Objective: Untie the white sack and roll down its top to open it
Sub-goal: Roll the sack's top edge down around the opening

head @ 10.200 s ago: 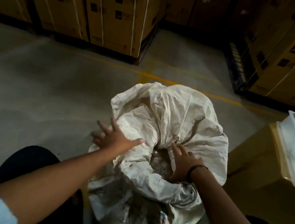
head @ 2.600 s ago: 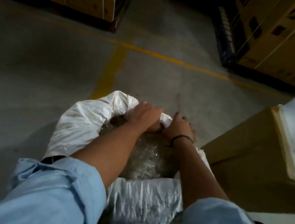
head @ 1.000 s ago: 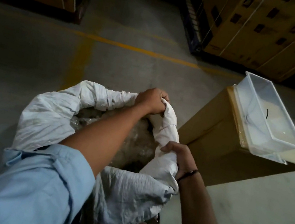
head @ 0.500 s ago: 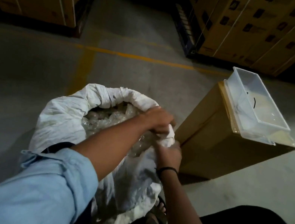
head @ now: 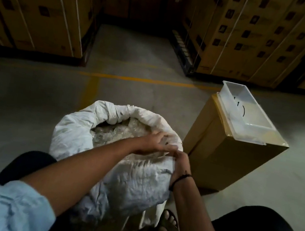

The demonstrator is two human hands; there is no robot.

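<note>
Stacked cartons line the far left, and a yellow line crosses the concrete floor. The white sack stands upright on the floor in the near middle, between the person's knees. Its top is rolled down into a thick rim and its mouth is open on clear crinkled plastic inside. The left hand reaches across the mouth, fingers stretched fairly straight against the inside of the right rim and closed round nothing. Touching its thumb, the right hand, with a black wristband, has its fingers bent over the rim's cloth and grips it. A sandalled foot shows below. Just right of the sack stands a cardboard box with a clear plastic tray on top.
</note>
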